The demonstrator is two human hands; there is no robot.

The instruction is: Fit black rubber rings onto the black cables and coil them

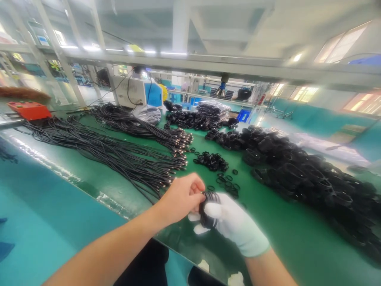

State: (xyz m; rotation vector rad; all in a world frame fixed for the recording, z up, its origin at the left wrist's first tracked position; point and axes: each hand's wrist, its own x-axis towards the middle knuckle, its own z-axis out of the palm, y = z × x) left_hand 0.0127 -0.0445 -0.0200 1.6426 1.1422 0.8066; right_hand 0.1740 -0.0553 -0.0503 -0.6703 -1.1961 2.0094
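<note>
A coiled black cable is gripped by my right hand, which wears a white glove with its thumb across the loops. My bare left hand pinches at the coil's upper left side; thumb and fingertips press together there, and the small part between them may be a cable end, though it is mostly hidden. Just beyond my hands lie loose black bands and a small heap of similar bands. Straight black cables with metal plug ends fan out to the left.
A long pile of coiled black cables covers the right side of the green table. More coils and plastic bags lie at the back. A white and blue machine stands behind, a red control box at far left. A metal beam crosses overhead.
</note>
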